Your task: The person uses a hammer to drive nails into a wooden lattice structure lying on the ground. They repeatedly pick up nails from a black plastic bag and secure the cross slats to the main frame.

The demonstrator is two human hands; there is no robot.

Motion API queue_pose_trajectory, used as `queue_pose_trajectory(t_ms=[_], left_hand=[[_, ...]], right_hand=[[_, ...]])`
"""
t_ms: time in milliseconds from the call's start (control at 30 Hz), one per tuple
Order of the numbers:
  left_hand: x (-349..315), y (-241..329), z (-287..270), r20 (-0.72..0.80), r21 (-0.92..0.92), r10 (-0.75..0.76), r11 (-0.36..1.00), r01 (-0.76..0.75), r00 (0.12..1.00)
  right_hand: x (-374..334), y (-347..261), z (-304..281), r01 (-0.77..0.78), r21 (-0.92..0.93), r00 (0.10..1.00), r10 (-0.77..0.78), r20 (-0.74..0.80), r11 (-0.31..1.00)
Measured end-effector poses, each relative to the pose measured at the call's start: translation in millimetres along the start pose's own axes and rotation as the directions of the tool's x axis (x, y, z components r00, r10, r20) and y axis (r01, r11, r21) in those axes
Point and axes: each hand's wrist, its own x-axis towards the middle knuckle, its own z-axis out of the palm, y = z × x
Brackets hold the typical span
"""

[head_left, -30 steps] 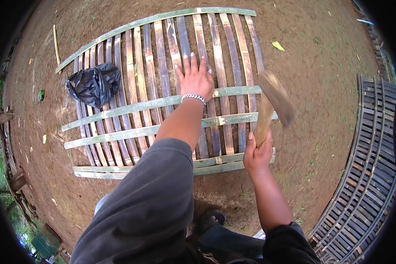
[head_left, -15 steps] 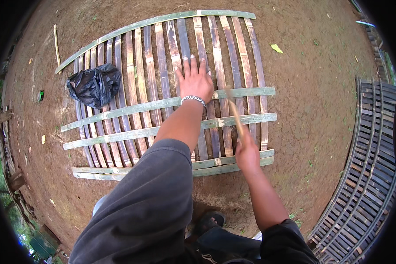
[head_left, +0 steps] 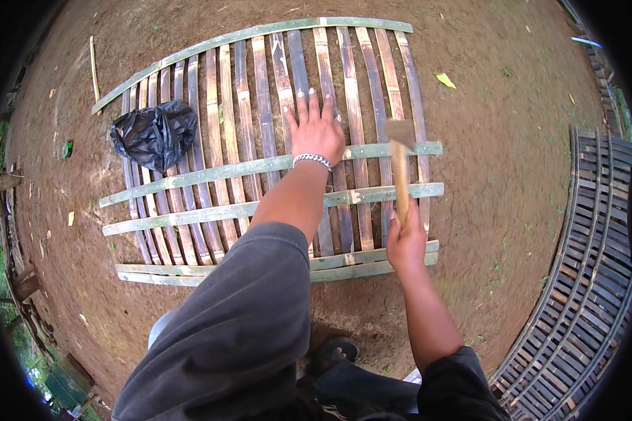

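A panel of bamboo slats (head_left: 265, 116) lies on the ground, with green bamboo strips (head_left: 218, 174) running across it. My left hand (head_left: 318, 137) is spread flat on the slats just above one cross strip, its fingers pointing away from me. A chain bracelet (head_left: 312, 160) circles that wrist. My right hand (head_left: 407, 242) is wrapped round the wooden handle of a hammer (head_left: 399, 165). The hammer's head is raised over the right end of the panel, hiding part of the slats and strips there. A crumpled black plastic bag (head_left: 156, 135) rests on the panel's left side.
Another slatted bamboo panel (head_left: 576, 295) lies along the right side. A thin stick (head_left: 94, 70) is on the brown dirt (head_left: 484, 154) at the far left, with a small green object (head_left: 67, 149) nearer. My sandalled foot (head_left: 336, 351) stands below the panel.
My right hand has moved right and slightly down, bringing the hammer from beside my left hand to the panel's right end. My left hand remains flat on the slats.
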Motion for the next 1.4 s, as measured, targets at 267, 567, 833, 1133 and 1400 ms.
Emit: queue_pose_trajectory(t_ms=[267, 567, 833, 1133, 1400], left_hand=[[-0.4, 1.2, 1.4, -0.006, 0.008, 0.007, 1.000, -0.007, 1.000], [-5.7, -0.5, 3.1, -0.028, -0.138, 0.017, 0.990, -0.021, 0.999], [-62.9, -86.6, -46.9, 0.117, -0.119, 0.384, 0.921, -0.371, 0.916], [-75.7, -125.9, -76.4, 0.272, 0.015, 0.415, 0.900, -0.435, 0.869], [-58.1, -123.4, -75.2, 0.400, 0.086, 0.419, 0.868, -0.488, 0.815]], right_hand=[[3.2, 0.8, -0.4, -0.043, -0.262, 0.956, 0.116, 0.269, 0.964], [-89.4, 3.7, -40.2, -0.253, -0.096, 0.961, 0.262, 0.090, 0.963], [-200.3, 23.5, -43.8, -0.387, 0.106, 0.921, 0.377, 0.097, 0.916], [-230.8, 46.4, -28.2, -0.433, 0.157, 0.894, 0.399, 0.205, 0.888], [-217.1, 7.6, -31.9, -0.503, 0.316, 0.855, 0.409, 0.318, 0.804]])
